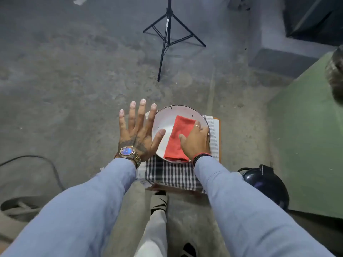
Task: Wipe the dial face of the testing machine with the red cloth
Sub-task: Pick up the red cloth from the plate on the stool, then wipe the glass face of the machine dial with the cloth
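A round white dial face (pixel 163 119) with a dark rim lies flat on a checked cloth (pixel 170 173). A folded red cloth (pixel 178 136) lies across the dial's right half. My right hand (pixel 196 140) presses down on the red cloth's right side, fingers curled over it. My left hand (pixel 138 130) hovers at the dial's left edge, fingers spread, its thumb resting on the white face. A watch sits on that wrist.
A black tripod (pixel 167 34) stands on the concrete floor ahead. A green machine body (pixel 306 145) fills the right side, with a dark helmet-like object (pixel 265 182) beside it. A cable (pixel 37 160) curves at left. Printed paper (pixel 215 136) lies under the dial.
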Motion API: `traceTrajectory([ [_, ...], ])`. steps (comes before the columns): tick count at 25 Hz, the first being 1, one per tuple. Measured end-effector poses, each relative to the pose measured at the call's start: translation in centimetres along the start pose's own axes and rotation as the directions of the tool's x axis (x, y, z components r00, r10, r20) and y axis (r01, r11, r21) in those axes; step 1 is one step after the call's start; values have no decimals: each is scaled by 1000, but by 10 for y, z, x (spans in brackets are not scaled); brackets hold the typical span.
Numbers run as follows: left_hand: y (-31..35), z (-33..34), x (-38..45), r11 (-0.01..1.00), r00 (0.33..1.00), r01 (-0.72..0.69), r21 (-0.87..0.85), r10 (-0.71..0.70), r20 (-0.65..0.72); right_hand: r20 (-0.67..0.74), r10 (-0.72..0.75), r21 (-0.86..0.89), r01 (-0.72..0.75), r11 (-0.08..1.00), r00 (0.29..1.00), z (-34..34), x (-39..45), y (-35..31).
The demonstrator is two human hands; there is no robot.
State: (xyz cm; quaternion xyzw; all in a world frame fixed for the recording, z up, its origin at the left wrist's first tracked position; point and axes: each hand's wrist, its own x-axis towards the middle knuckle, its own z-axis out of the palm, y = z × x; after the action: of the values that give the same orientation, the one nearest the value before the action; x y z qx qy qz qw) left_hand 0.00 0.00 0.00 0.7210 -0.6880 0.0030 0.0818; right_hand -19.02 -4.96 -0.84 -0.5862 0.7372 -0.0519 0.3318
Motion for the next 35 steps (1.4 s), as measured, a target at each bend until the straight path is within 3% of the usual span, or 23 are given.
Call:
traceTrajectory([
  [5,-50,49,20,999,998,41,31,-43,45,14,391,100,-391,915,920,45,63,-13],
  [9,-61,63,42,999,999,30,17,-30,25,74,511,261,-512,819,856,57,81,-18],
  [12,-61,54,61,999,999,39,-2,-39,5,148,441,489,-453,745,885,51,80,-14],
  [13,-59,50,69,999,999,41,-4,-41,-12,198,401,622,-431,653,894,49,78,-13],
  [15,-56,40,82,999,998,36,-16,-37,-48,356,237,831,-422,363,904,41,72,-8],
  [16,-53,33,87,999,996,31,-19,-33,-77,411,104,881,-424,210,906,34,68,-6],
  [18,-48,15,96,1000,992,13,-11,-14,-123,466,-110,884,-466,28,878,17,58,-2],
  [20,-43,-4,104,1000,989,5,-24,-8,-146,391,-278,884,-442,-152,877,-1,48,-1],
  [23,-25,-44,111,1000,980,-25,-16,21,-195,129,-405,882,-292,-371,905,-40,30,-4],
  [29,46,-158,127,986,924,-154,64,167,-345,-114,-461,886,-120,-448,880,-148,-17,-1],
  [35,183,-291,97,937,802,-337,95,338,-493,-349,-385,847,113,-519,854,-300,-118,47],
])
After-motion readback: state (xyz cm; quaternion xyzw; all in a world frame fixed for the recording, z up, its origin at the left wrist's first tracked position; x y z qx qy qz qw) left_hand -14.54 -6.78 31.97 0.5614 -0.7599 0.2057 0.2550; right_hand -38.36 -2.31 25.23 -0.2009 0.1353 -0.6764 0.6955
